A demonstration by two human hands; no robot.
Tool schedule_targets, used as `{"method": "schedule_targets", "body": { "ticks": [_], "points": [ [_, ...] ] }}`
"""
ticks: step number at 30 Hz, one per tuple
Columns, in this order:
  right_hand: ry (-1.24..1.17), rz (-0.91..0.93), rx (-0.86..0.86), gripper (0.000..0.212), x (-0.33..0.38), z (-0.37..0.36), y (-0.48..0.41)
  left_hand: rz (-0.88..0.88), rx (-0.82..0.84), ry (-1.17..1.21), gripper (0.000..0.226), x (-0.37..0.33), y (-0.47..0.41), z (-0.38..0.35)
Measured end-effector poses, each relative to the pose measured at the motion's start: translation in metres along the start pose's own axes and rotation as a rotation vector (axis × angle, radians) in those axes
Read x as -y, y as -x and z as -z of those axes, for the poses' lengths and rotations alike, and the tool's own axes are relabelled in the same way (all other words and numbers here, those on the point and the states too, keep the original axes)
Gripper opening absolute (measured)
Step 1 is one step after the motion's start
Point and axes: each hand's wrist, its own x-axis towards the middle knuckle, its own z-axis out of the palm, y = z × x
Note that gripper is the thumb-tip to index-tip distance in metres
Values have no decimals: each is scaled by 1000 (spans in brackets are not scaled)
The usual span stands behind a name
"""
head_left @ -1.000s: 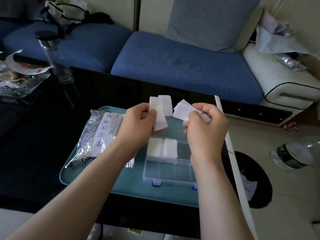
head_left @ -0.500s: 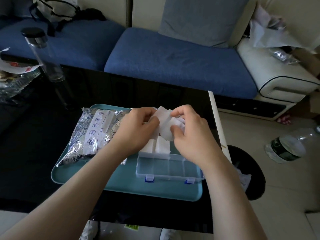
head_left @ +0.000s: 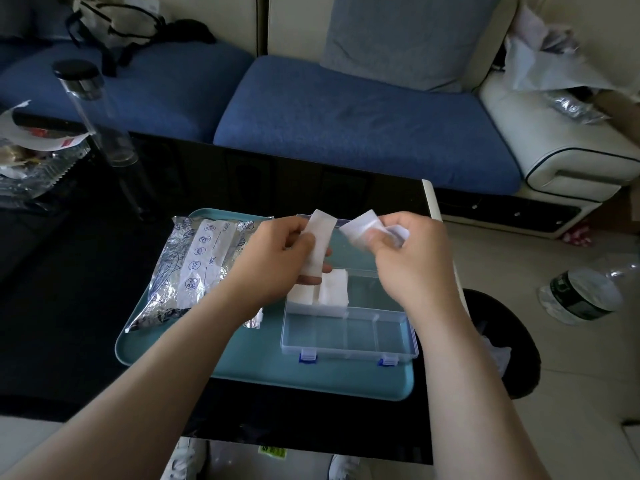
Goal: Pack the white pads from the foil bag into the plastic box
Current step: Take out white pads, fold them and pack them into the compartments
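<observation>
Left hand (head_left: 277, 251) pinches white pad (head_left: 318, 244) between thumb and fingers, above back-left part of plastic box (head_left: 349, 351). Right hand (head_left: 412, 258) grips second pad (head_left: 360, 228), folded, just beside first, apart.

Step, as judged: separate pads, then lay one in.
- Handle one pad at a time.
- Square edges to compartment walls.
- Lay flat next to packed pads (head_left: 334, 289) in back row; front compartments bare.

White pad: long axis near upright, top leaning slightly right, lower end toward box. Second pad's axis unclear.

Foil bag (head_left: 187, 268) lies left of box on teal tray (head_left: 242, 362), on worktop (head_left: 86, 341).
</observation>
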Motion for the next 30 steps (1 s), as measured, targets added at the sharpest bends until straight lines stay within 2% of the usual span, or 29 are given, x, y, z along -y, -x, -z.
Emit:
{"method": "schedule_targets", "body": {
  "ticks": [2,3,6,8,12,16,20,23,26,30],
  "points": [
    [-77,0,-29,14,4,3,-1,37,12,55,27,2,-1,2],
    [-105,3,19,14,7,5,-2,47,22,78,27,2,-1,3],
    [-25,34,300,14,15,4,2,67,49,146,29,2,-2,4],
    [106,85,392,18,16,-3,6,104,66,188,32,2,-2,3],
    [173,125,371,35,10,-10,8,153,111,264,38,1,-3,1],
    [184,164,359,45,11,-13,9,138,116,234,40,0,-1,0],
    [223,215,282,33,13,-17,10,143,119,220,34,0,-1,3],
    [190,190,270,25,17,-17,11,161,133,289,34,-2,-1,3],
    [182,155,268,11,20,-18,12,154,101,250,31,0,-2,5],
    [96,-25,305,8,21,-9,9,164,40,246,33,6,-9,9]
  ]
}}
